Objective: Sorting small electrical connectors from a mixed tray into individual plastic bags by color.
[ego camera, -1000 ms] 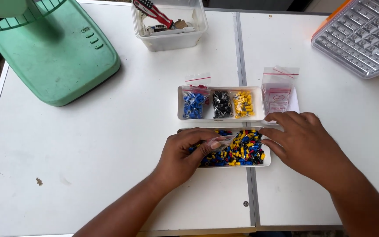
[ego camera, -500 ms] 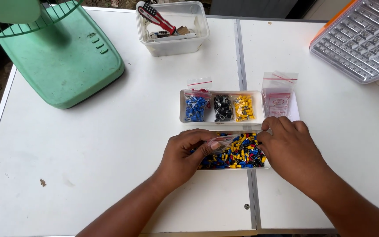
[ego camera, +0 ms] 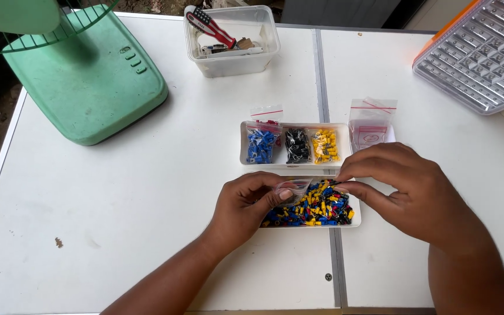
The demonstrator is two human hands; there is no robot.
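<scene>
Two bare hands work over a shallow white tray (ego camera: 354, 220) heaped with small insulated crimp terminals (ego camera: 316, 207) in mixed blue, red, yellow and black. The left hand (ego camera: 246, 204) is closed in a pinch: thumb and forefinger grip one small clear plastic zip bag (ego camera: 293, 188), thin, glossy and crumpled, held over the near-left part of the tray. The right hand (ego camera: 406, 186) is curled, its fingertips (ego camera: 345, 185) drawn together at the tray's far-right edge, just beside the mixed pieces; whether they hold a terminal cannot be told.

Directly beyond, touching or nearly touching, lies one rectangular white sorting tray (ego camera: 243, 146) with three sorted piles: blue terminals (ego camera: 259, 146) at left, black terminals (ego camera: 297, 144) in the middle, yellow terminals (ego camera: 325, 146) at right. Two more clear zip bags with red seal lines are present: one bag (ego camera: 266, 112) behind the blue pile, one bag (ego camera: 371, 122) just right of the sorting tray.

At the far edge stands one clear, rigid plastic box (ego camera: 231, 58) with rounded corners, holding one red-and-black-handled tool (ego camera: 208, 26). One mint-green fan base (ego camera: 88, 87), smooth moulded plastic with three buttons, occupies the far left. One silver, gridded panel (ego camera: 479, 52) with an orange rim sits at far right. All rest on a smooth white table (ego camera: 118, 221) with one seam.
</scene>
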